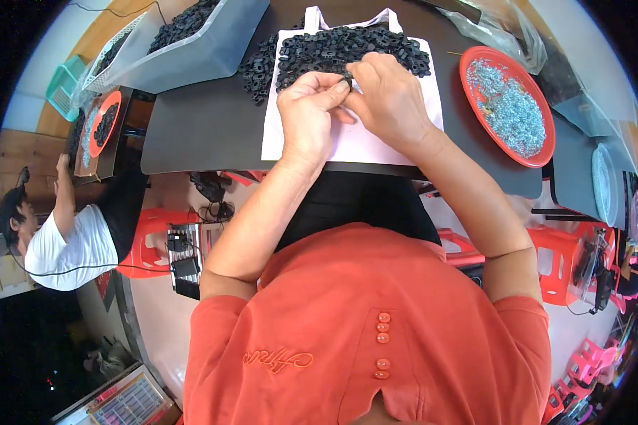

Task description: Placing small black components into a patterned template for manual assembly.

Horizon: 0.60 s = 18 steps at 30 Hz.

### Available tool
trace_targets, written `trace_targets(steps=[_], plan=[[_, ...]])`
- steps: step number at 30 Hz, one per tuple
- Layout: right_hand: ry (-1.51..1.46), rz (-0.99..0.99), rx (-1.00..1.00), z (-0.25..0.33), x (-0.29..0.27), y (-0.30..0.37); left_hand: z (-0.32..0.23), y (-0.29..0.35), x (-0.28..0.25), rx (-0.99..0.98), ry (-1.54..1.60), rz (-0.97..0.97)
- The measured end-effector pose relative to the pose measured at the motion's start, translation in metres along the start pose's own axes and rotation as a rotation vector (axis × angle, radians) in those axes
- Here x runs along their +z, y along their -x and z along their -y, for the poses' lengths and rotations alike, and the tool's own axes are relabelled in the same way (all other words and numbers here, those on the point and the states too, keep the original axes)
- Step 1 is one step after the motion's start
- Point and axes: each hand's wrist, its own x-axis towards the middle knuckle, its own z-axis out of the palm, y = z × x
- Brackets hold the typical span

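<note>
My left hand (308,113) and my right hand (390,103) meet over a pale pink cloth bag (290,145) lying flat on the dark table. Between the fingertips of both is a small black part (346,81), mostly hidden by the fingers. Both hands are closed in a pinch. Just beyond them a heap of small black parts (326,46) covers the far half of the bag and spills off its left side. To the right stands a red oval tray (467,71) with a pile of small shiny bluish pieces (514,117).
A translucent grey bin (212,53) of black parts stands at the back left. Clear plastic bags (517,35) lie at the far right, beyond the red tray. At left, another person (74,234) sits by an orange tray (105,124). Red stools (552,258) stand below table height.
</note>
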Motion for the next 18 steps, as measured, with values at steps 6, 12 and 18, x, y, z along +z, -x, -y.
trace_targets(steps=[6,12,18], plan=[[0.017,0.004,-0.130,0.011,-0.004,0.006,0.010,0.015,0.000,0.008,0.153,-0.006],[-0.158,0.026,0.041,0.011,-0.010,-0.002,-0.021,0.009,-0.003,0.197,-0.139,0.003],[-0.379,-0.127,0.420,-0.007,-0.063,-0.023,-0.158,-0.076,-0.047,0.608,-0.594,-0.289]])
